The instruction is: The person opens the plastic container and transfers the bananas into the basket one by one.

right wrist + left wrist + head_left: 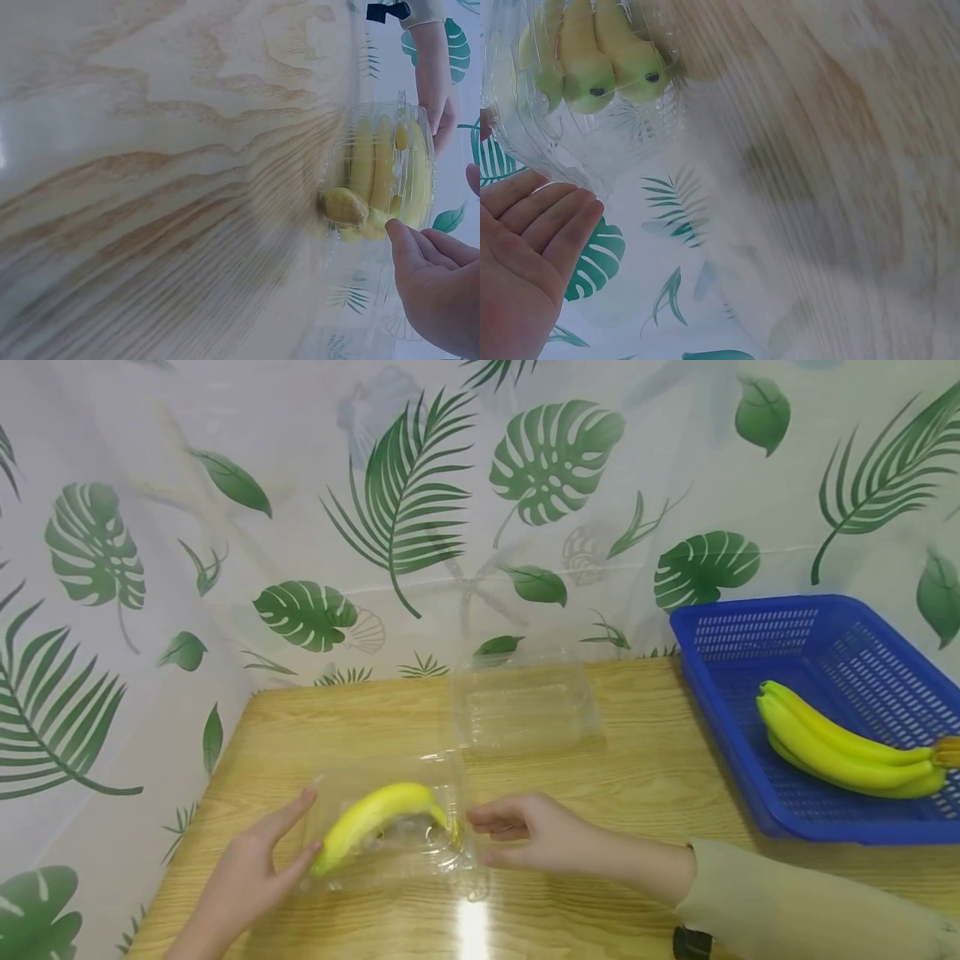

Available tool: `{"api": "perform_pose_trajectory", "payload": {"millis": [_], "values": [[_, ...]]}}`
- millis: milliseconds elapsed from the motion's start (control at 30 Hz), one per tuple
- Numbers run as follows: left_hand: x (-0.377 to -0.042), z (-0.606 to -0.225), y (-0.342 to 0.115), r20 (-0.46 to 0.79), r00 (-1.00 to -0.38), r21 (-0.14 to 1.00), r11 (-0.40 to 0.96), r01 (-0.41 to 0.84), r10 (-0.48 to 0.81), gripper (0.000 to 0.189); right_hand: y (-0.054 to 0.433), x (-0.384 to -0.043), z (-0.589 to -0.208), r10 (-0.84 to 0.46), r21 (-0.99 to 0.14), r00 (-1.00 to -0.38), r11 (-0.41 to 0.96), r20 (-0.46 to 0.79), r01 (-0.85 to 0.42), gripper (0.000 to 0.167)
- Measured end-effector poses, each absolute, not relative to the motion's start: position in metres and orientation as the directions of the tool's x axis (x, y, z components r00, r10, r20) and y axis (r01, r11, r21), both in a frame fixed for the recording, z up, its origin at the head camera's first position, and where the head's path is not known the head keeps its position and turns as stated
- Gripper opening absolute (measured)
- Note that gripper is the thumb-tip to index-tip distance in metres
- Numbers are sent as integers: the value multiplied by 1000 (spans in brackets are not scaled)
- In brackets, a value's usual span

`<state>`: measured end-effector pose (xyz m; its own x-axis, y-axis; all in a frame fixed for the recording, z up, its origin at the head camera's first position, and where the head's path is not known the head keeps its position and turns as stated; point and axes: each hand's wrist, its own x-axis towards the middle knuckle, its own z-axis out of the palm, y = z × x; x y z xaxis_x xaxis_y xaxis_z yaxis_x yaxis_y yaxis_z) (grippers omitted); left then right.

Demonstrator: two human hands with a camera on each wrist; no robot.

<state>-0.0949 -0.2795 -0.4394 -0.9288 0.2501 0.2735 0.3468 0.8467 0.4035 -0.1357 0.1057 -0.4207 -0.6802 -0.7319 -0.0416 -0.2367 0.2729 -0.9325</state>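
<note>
A clear plastic box [390, 868] with a bunch of bananas [378, 814] inside sits low over the front of the wooden table. At its left end is my left hand [251, 860], thumb against the wall; the left wrist view shows the straight fingers [555, 217] at the box's edge. My right hand [536, 835] is at the opposite end, with a fingertip at the box's corner in the right wrist view. Through the plastic, several yellow bananas [361, 157] show side by side, with their brown stem end toward my right hand.
Behind the box stands a second clear plastic box [525, 706]. On the right, a blue basket [723, 777] holds another bunch of bananas [843, 752]. A leaf-printed sheet [420, 610] hangs along the table's back and left side. A small black object [692, 943] lies by the right sleeve.
</note>
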Motion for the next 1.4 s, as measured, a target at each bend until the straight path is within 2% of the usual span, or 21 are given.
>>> {"api": "perform_pose_trajectory", "payload": {"millis": [433,733,1100,1400], "values": [[-99,-437,-252,260,-908,374,832,409,329,66,141,-132,-416,-710,-932,-702,288,-53,-221,52],[-105,-437,-234,246,-893,378,812,446,376,69,161,-132,-420,-695,-914,-719,284,12,-290,52],[-113,-446,-205,166,-874,389,784,484,457,89,192,-126,-425,-620,-817,-781,411,74,-403,56],[-122,-448,-178,125,-851,324,790,521,510,99,214,-120,-429,-572,-697,-808,523,140,-490,57]]}}
